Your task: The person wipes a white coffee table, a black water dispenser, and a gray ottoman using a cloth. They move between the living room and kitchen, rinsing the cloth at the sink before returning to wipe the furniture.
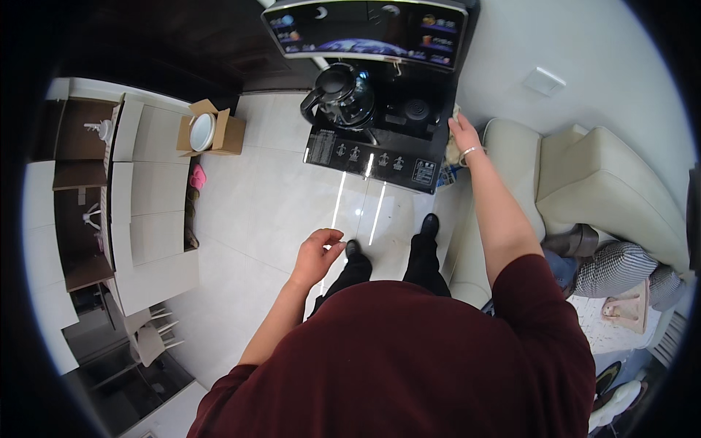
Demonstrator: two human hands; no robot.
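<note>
A black tea bar machine (372, 164) with a glossy top stands in front of me, its lit display panel (365, 33) tilted at the back. On its left side sits a glass kettle (350, 102) with a black lid and handle. My right hand (465, 136) reaches to the machine's right side, its fingers closed on a beige cloth (451, 155) pressed along that side; part of the cloth is hidden behind the hand. Above the floor, my left hand (319, 255) hangs in front of my body, its fingers loosely bent, apart from the thumb, and holding nothing.
A cream sofa (511, 157) runs along the right, with a checked cushion (617, 269) on it. At the left stand a pale cabinet (157, 164), an open cardboard box (230, 135) and pink slippers (197, 177). A wall switch (545, 82) is at the upper right.
</note>
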